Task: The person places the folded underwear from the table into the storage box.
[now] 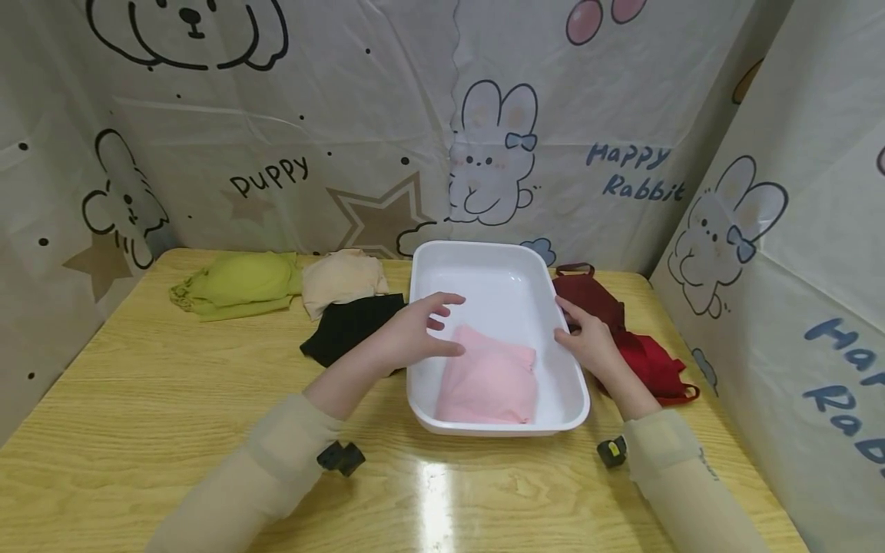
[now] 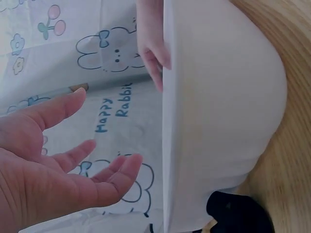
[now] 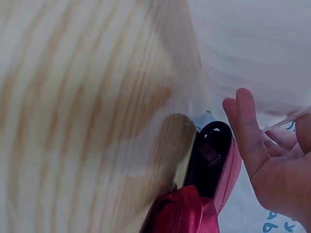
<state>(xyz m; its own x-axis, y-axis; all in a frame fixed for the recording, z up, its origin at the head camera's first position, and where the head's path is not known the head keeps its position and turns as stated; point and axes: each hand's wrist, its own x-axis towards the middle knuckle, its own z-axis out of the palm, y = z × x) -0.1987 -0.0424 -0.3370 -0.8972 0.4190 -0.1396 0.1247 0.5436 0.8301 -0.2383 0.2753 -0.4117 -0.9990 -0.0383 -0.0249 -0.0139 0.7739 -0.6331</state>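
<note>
Head view: my left fingers spread empty near the pink cloth; right fingers pinch the white tub, best held steady.

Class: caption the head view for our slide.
Left hand hovering above a white tub containing a pink garment; right hand at its right rim.

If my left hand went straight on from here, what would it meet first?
Your left hand would probably meet the inside of the white tub, floor or right wall; its height is unclear.

Pink garment, lying in white tub
</note>
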